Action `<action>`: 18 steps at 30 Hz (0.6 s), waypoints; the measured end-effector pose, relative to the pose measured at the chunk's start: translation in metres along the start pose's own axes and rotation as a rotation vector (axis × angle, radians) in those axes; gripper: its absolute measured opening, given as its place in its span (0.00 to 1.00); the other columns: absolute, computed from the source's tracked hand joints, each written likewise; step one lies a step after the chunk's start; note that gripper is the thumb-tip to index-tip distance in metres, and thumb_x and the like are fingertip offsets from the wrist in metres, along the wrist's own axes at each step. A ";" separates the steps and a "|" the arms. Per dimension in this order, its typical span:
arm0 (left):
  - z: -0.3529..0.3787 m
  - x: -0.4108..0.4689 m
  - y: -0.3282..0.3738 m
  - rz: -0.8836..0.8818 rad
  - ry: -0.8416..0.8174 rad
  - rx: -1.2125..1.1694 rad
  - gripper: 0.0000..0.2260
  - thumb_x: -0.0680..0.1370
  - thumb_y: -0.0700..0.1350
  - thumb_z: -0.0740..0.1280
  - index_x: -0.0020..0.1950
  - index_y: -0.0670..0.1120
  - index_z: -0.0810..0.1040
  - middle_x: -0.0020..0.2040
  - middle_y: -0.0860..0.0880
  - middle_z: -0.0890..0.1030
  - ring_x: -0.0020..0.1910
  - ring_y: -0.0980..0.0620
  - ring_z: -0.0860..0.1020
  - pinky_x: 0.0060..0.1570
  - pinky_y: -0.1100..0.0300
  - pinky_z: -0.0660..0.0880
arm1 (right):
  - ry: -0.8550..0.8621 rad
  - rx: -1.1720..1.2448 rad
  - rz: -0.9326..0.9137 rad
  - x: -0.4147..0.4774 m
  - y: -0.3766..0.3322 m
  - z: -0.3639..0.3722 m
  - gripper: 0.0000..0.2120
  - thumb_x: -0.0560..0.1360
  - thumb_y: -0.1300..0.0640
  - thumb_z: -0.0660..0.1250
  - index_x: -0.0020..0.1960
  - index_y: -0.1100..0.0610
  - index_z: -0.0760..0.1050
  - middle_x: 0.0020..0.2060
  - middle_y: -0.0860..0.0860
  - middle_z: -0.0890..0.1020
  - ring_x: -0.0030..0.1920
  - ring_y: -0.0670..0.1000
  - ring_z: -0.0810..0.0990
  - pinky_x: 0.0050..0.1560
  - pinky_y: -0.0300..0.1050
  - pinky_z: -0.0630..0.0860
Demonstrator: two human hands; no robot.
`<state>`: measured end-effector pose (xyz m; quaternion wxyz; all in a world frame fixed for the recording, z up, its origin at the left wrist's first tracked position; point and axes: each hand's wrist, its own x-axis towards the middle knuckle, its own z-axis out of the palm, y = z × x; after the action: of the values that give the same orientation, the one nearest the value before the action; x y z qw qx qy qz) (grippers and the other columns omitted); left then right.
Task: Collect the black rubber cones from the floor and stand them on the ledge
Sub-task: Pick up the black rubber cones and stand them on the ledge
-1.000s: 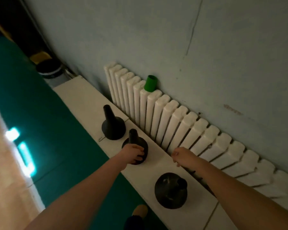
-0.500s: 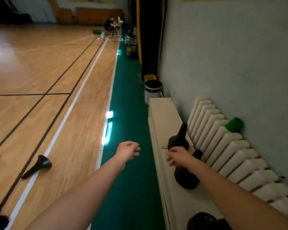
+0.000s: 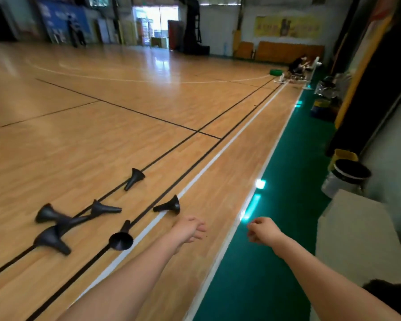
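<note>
Far left, on the wooden court floor (image 3: 102,135): black rubber cone cluster (image 3: 49,238), about four, all on their sides and motion-blurred. Long axes run roughly left-right, necks mostly to the right; exact count is hard to tell.

Near cone (image 3: 121,241) lies on its side, flared base toward the camera, neck pointing away.

Far cone (image 3: 134,179) lies on its side along a black line, base up-right, neck down-left.

Right cone (image 3: 169,205) lies on its side, base to the right, neck pointing left, beside the white line (image 3: 218,156).

Left hand (image 3: 190,230) is over the wood by the white line, fingers loose, empty, close to the right cone but not touching.

Right hand (image 3: 262,230) is over the edge of the green strip (image 3: 264,262), fingers loosely curled, nothing in it.

White ledge (image 3: 357,239) is at the right edge, with a lined bucket (image 3: 343,181) past its far end. A dark shape (image 3: 391,293) at the ledge's near end may be a cone.

Versus half a second ago: the view has swung left off the radiator and the standing cones. The right hand has left the ledge, and the left hand has crossed from the green strip onto the wood.
</note>
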<state>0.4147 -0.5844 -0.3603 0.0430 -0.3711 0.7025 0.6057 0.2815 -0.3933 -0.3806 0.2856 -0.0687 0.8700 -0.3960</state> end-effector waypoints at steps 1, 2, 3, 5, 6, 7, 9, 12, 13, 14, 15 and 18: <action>-0.021 0.003 -0.009 -0.021 0.024 0.004 0.09 0.81 0.47 0.59 0.53 0.49 0.78 0.45 0.53 0.83 0.43 0.55 0.82 0.44 0.60 0.75 | -0.050 0.043 0.020 0.004 -0.009 0.022 0.05 0.78 0.62 0.62 0.43 0.60 0.73 0.33 0.55 0.80 0.27 0.50 0.78 0.30 0.37 0.72; -0.042 0.007 -0.017 -0.047 0.049 -0.001 0.08 0.81 0.47 0.59 0.52 0.50 0.78 0.44 0.53 0.83 0.42 0.55 0.82 0.46 0.59 0.76 | -0.103 0.084 0.043 0.009 -0.017 0.044 0.04 0.78 0.62 0.62 0.46 0.61 0.74 0.34 0.56 0.80 0.27 0.49 0.78 0.29 0.37 0.72; -0.064 0.011 -0.027 -0.073 0.072 -0.016 0.07 0.81 0.47 0.60 0.52 0.50 0.78 0.44 0.53 0.83 0.42 0.54 0.82 0.48 0.58 0.76 | -0.155 0.088 0.059 0.013 -0.025 0.068 0.04 0.79 0.61 0.62 0.50 0.62 0.74 0.36 0.56 0.80 0.28 0.50 0.79 0.30 0.38 0.73; -0.105 0.013 -0.047 -0.131 0.120 -0.044 0.06 0.80 0.47 0.61 0.52 0.49 0.77 0.44 0.52 0.83 0.42 0.54 0.82 0.49 0.58 0.76 | -0.242 0.046 0.071 0.018 -0.037 0.111 0.07 0.79 0.60 0.61 0.54 0.63 0.74 0.40 0.57 0.81 0.32 0.52 0.80 0.30 0.39 0.73; -0.123 0.013 -0.056 -0.153 0.149 -0.059 0.07 0.80 0.47 0.61 0.54 0.48 0.77 0.45 0.51 0.83 0.43 0.53 0.82 0.50 0.57 0.76 | -0.276 0.027 0.062 0.022 -0.045 0.130 0.08 0.79 0.60 0.61 0.54 0.63 0.74 0.41 0.58 0.82 0.34 0.53 0.81 0.30 0.39 0.73; -0.141 0.015 -0.067 -0.168 0.173 -0.080 0.09 0.81 0.46 0.60 0.56 0.47 0.77 0.46 0.50 0.83 0.43 0.52 0.81 0.52 0.57 0.75 | -0.308 0.007 0.053 0.026 -0.055 0.148 0.08 0.79 0.60 0.61 0.54 0.63 0.75 0.41 0.58 0.82 0.36 0.54 0.81 0.31 0.40 0.73; -0.171 0.013 -0.083 -0.210 0.207 -0.121 0.11 0.81 0.45 0.60 0.61 0.44 0.77 0.49 0.48 0.83 0.45 0.51 0.81 0.54 0.56 0.75 | -0.353 -0.027 0.049 0.031 -0.076 0.177 0.09 0.80 0.60 0.61 0.55 0.63 0.75 0.42 0.58 0.82 0.37 0.54 0.81 0.32 0.41 0.73; -0.206 0.007 -0.098 -0.258 0.250 -0.187 0.14 0.81 0.44 0.62 0.64 0.41 0.75 0.54 0.45 0.83 0.46 0.49 0.81 0.56 0.55 0.75 | -0.410 -0.064 0.008 0.037 -0.113 0.211 0.09 0.80 0.59 0.61 0.56 0.62 0.74 0.43 0.57 0.82 0.36 0.51 0.81 0.36 0.41 0.75; -0.215 0.006 -0.101 -0.264 0.259 -0.200 0.14 0.81 0.44 0.62 0.65 0.40 0.75 0.54 0.45 0.83 0.47 0.49 0.81 0.54 0.56 0.75 | -0.416 -0.069 -0.007 0.038 -0.124 0.220 0.09 0.80 0.59 0.61 0.56 0.62 0.75 0.43 0.57 0.82 0.36 0.51 0.80 0.37 0.41 0.75; -0.223 0.006 -0.103 -0.272 0.270 -0.209 0.15 0.81 0.44 0.61 0.65 0.40 0.75 0.54 0.45 0.83 0.47 0.49 0.81 0.53 0.57 0.75 | -0.425 -0.069 -0.021 0.040 -0.134 0.228 0.09 0.80 0.59 0.61 0.56 0.62 0.74 0.43 0.58 0.82 0.37 0.51 0.80 0.38 0.41 0.75; -0.231 0.007 -0.106 -0.280 0.283 -0.220 0.15 0.81 0.44 0.61 0.65 0.40 0.74 0.54 0.45 0.83 0.48 0.49 0.81 0.50 0.59 0.76 | -0.440 -0.084 -0.034 0.042 -0.144 0.236 0.09 0.80 0.59 0.60 0.57 0.62 0.74 0.45 0.58 0.82 0.38 0.52 0.80 0.39 0.42 0.76; -0.248 0.014 -0.112 -0.305 0.329 -0.258 0.14 0.81 0.44 0.61 0.64 0.41 0.75 0.51 0.46 0.83 0.44 0.51 0.82 0.40 0.63 0.76 | -0.490 -0.134 -0.067 0.052 -0.164 0.256 0.10 0.80 0.60 0.60 0.58 0.62 0.75 0.48 0.60 0.82 0.41 0.53 0.81 0.44 0.44 0.77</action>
<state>0.5653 -0.8092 -0.3943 -0.0287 -0.5686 0.5530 0.6083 0.3617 -0.6891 -0.4180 0.4695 -0.2100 0.7964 -0.3180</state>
